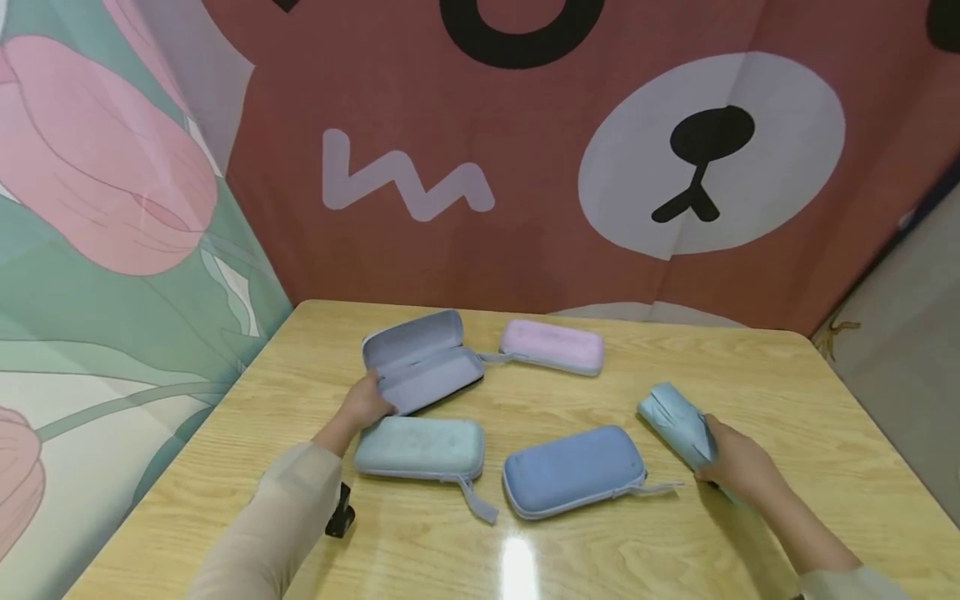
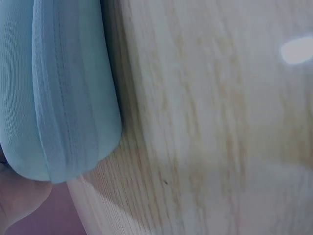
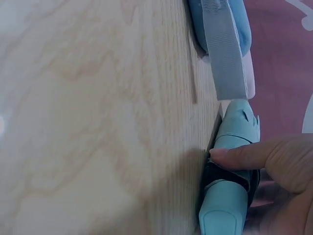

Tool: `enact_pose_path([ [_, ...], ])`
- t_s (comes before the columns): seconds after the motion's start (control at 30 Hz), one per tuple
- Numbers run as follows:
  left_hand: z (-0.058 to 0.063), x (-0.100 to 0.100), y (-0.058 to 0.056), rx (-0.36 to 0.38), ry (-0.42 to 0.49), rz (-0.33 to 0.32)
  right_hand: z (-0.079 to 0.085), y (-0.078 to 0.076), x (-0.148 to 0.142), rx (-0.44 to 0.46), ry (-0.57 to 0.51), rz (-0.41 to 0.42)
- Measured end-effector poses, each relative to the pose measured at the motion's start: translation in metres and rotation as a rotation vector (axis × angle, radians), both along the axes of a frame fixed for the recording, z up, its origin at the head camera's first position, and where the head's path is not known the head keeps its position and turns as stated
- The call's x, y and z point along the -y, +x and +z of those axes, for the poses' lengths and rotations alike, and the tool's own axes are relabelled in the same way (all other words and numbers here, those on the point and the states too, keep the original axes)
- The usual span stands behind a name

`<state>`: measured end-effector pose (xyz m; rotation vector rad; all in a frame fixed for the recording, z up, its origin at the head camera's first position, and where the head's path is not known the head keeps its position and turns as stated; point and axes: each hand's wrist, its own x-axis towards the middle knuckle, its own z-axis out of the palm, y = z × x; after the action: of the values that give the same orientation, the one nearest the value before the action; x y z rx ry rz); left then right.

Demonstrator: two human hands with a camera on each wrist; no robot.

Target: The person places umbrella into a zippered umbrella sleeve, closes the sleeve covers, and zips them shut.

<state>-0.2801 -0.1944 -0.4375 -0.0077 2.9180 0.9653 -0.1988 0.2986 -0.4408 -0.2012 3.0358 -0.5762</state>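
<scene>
In the head view my left hand [image 1: 366, 402] holds the near left end of an open grey-lavender zip case [image 1: 431, 379], whose lid leans back. Directly in front of that hand lies a closed mint zip case [image 1: 420, 447], which looms large in the left wrist view. On the right, my right hand [image 1: 742, 462] grips a folded pale-blue compact umbrella [image 1: 675, 421], slanted over the table. The right wrist view shows my thumb across the dark band of the umbrella [image 3: 234, 129], with a smooth pale end below it.
A closed blue zip case [image 1: 573, 471] with a strap lies at the front middle. Behind it sits a pink zip case [image 1: 551, 346]. The wooden table [image 1: 570, 400] meets a brown bear-print cloth [image 1: 525, 208] at the back, and a floral cloth [image 1: 112, 208] hangs at left.
</scene>
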Motion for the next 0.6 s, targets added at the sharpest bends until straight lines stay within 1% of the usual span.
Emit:
enact_pose_path([
  [0.17, 0.002, -0.003, -0.001, 0.042, 0.009, -0.031, 0.003, -0.013, 0.006, 0.032, -0.017, 0.009],
  [0.3, 0.002, -0.001, -0.001, 0.044, 0.007, -0.052, 0.004, -0.021, 0.011, 0.039, -0.018, 0.017],
  [0.43, 0.002, -0.002, -0.003, 0.027, -0.001, -0.08, 0.003, -0.027, 0.018, 0.024, -0.015, 0.029],
  [0.6, 0.002, -0.007, -0.007, 0.024, -0.038, -0.13, 0.002, -0.035, 0.033, -0.034, -0.038, 0.064],
])
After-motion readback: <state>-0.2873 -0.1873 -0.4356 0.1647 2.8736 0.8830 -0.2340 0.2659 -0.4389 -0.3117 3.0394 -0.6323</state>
